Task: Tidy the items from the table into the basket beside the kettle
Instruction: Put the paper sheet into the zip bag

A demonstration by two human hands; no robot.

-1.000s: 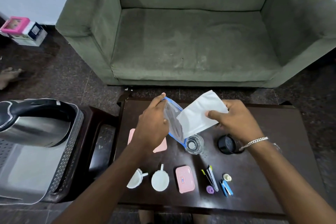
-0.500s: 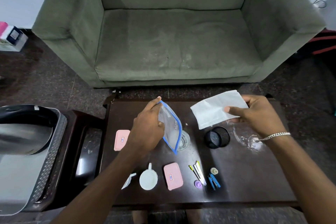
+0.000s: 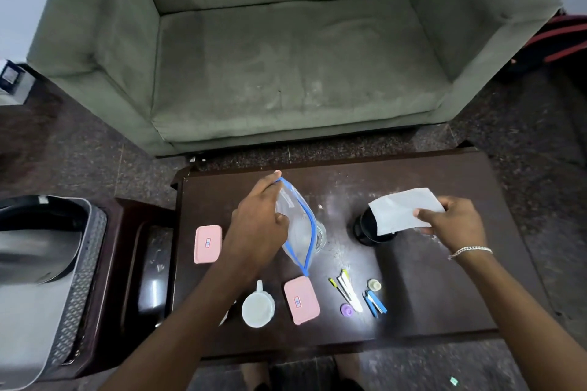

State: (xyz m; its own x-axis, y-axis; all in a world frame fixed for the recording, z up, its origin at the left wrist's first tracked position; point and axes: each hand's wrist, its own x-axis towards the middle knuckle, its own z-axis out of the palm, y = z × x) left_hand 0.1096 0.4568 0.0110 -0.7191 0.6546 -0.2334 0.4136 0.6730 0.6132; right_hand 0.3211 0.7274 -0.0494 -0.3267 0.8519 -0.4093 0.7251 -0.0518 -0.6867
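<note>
Moved since a second ago: white sheet (image 3: 401, 211) — then lapped against the clear pouch (image 3: 297, 222), now drawn well apart from it to the right, over the black jar (image 3: 365, 228).

Left hand (image 3: 257, 228): fingers clamped on the pouch's blue-trimmed mouth. The pouch hangs tilted above the surface (image 3: 428, 295), its lower corner just over the near pink box (image 3: 301, 300). It is see-through, and a glass (image 3: 320, 233) shows behind it, contents not discernible.

Right hand (image 3: 457, 225): thumb and fingers pinch the sheet's right end, bracelet (image 3: 470, 251) on the wrist. The sheet hides part of the jar, so what the jar holds cannot be told.

On the surface, front row, left to right: white cup (image 3: 258, 309), handle pointing away; near pink box, lid shut; pens (image 3: 346, 290); purple cap (image 3: 347, 310); small round pot (image 3: 374, 285); blue clip (image 3: 375, 303). Second pink box (image 3: 207, 244), also shut, lies near the left edge.

Basket (image 3: 82, 279): mesh-walled, on a low stand left of the surface — kettle (image 3: 35, 241) at its far end. Every item listed is on the surface or in hand.

Green sofa (image 3: 286, 73) stands beyond.
</note>
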